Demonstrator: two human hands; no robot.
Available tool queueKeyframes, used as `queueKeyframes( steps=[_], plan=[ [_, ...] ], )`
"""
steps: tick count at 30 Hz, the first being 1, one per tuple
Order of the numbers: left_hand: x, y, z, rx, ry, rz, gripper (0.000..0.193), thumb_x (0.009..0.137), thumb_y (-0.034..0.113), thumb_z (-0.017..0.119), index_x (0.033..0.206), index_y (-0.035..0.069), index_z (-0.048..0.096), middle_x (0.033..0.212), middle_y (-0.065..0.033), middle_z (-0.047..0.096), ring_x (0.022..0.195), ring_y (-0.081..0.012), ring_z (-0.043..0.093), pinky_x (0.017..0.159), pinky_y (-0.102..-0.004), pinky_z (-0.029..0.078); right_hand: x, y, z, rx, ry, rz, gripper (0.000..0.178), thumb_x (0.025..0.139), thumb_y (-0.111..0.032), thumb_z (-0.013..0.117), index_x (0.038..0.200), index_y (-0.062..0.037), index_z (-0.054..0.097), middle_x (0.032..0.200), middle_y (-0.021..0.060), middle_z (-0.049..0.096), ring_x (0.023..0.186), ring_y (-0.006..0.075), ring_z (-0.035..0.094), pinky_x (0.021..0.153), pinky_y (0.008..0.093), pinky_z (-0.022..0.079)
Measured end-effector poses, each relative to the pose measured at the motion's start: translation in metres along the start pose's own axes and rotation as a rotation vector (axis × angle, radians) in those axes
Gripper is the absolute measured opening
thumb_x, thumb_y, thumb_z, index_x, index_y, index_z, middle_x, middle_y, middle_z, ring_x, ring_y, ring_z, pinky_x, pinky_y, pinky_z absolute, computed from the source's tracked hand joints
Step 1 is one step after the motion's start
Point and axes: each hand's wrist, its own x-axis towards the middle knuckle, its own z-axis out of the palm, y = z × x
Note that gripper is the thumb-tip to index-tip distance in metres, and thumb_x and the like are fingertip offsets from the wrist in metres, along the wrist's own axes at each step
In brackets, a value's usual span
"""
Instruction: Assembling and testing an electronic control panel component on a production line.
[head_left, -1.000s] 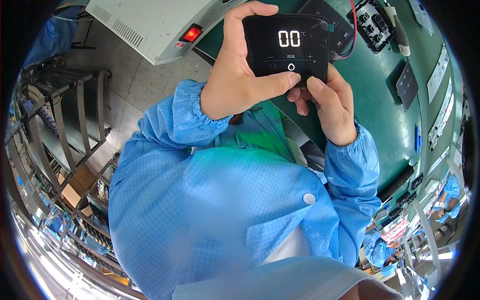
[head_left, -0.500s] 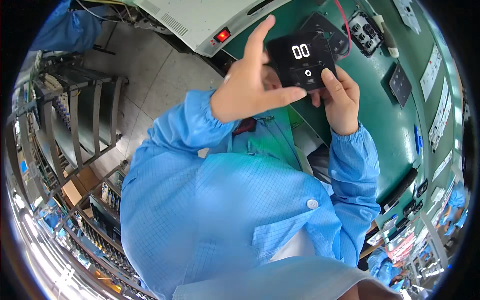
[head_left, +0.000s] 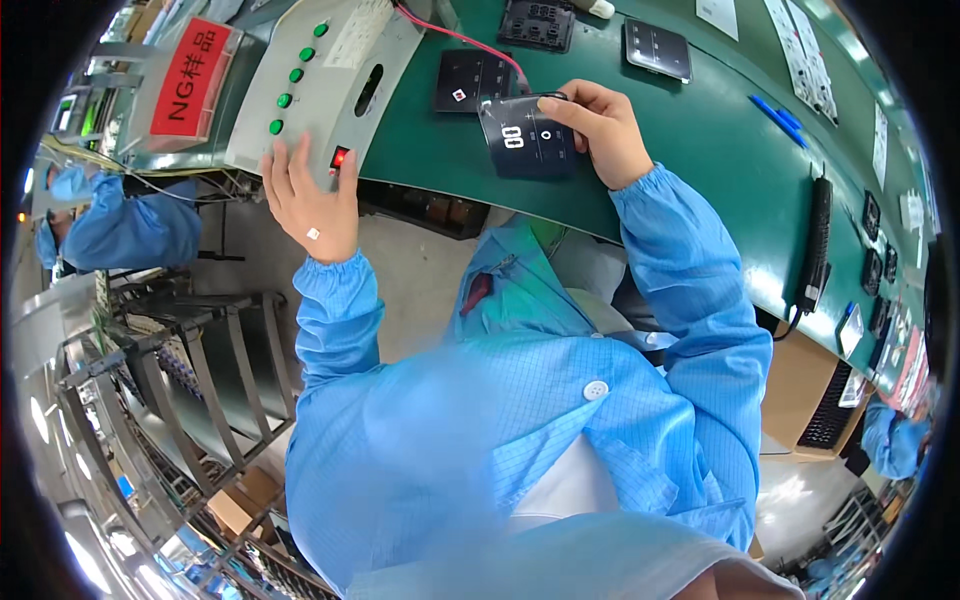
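My right hand (head_left: 607,135) pinches the edge of a black touch-control panel (head_left: 530,155) between thumb and fingers. White display symbols glow on its glossy face, and it is tilted above the green bench. My left hand (head_left: 312,205) is open, fingers spread, at the front of a pale grey metal box (head_left: 325,85). Its thumb tip is beside the lit red rocker switch (head_left: 340,157); whether it touches I cannot tell. A red cable (head_left: 465,38) runs from the box toward the held panel; where it ends is hard to see. Another black panel (head_left: 468,75) lies behind.
Green round buttons (head_left: 296,75) line the box. Farther back are a black housing (head_left: 538,24) and another dark panel (head_left: 656,52). Blue pens (head_left: 778,120) and a long black strip (head_left: 815,240) lie rightward. A red-labelled bin (head_left: 190,80) and a metal rack (head_left: 190,370) stand left.
My left hand has left the panel and moved left to the box's switch. The panel stays in my right hand, now turned and farther left. The view has shifted, showing more of the box.
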Motion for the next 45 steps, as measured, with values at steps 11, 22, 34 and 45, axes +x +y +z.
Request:
queueKeyframes(
  steps=[11, 22, 34, 45],
  plan=[
    [0.004, 0.042, -0.017, 0.099, 0.009, 0.042, 0.072, 0.067, 0.048, 0.078, 0.124, 0.01, 0.057, 0.131, -0.0175, 0.05, 0.122, -0.0383, 0.045, 0.101, -0.051, 0.03, 0.004, 0.005, -0.006, 0.125, -0.05, 0.055, 0.019, 0.087, -0.023, 0.066, 0.081, -0.0059, 0.063, 0.066, -0.002, 0.058, 0.052, 0.005, 0.047, 0.048, 0.0203, 0.035],
    [0.015, 0.149, 0.004, -0.533, -0.343, -0.04, 0.102, 0.06, 0.029, 0.081, 0.142, 0.002, 0.026, 0.119, -0.0249, 0.048, 0.095, -0.0392, 0.059, 0.075, -0.0439, 0.053, 0.002, 0.006, 0.01, 0.089, -0.151, 0.06, 0.023, 0.089, -0.024, 0.066, 0.093, -0.0013, 0.068, 0.074, -0.0004, 0.061, 0.061, 0.0066, 0.053, 0.055, 0.0221, 0.042],
    [0.005, 0.146, -0.027, -0.447, -0.708, 0.026, 0.087, 0.063, 0.025, 0.079, 0.138, 0.01, 0.038, 0.115, -0.0194, 0.051, 0.103, -0.0358, 0.055, 0.085, -0.0416, 0.048, 0.037, 0.009, -0.004, 0.103, 0.343, -0.111, 0.027, 0.083, -0.026, 0.07, 0.081, 0.0004, 0.069, 0.067, 0.0032, 0.064, 0.059, 0.0098, 0.056, 0.053, 0.026, 0.044],
    [0.033, 0.233, 0.0, -1.306, -0.4, 0.431, 0.073, 0.061, 0.019, 0.085, 0.114, 0.004, 0.038, 0.12, -0.0216, 0.047, 0.123, -0.0403, 0.046, 0.102, -0.0442, 0.038, -0.089, -0.038, -0.124, -1.456, 0.882, -0.657, 0.021, 0.077, -0.024, 0.07, 0.093, -0.0099, 0.068, 0.09, 0.0114, 0.067, 0.085, 0.0305, 0.062, 0.075, 0.0405, 0.049]
  ],
)
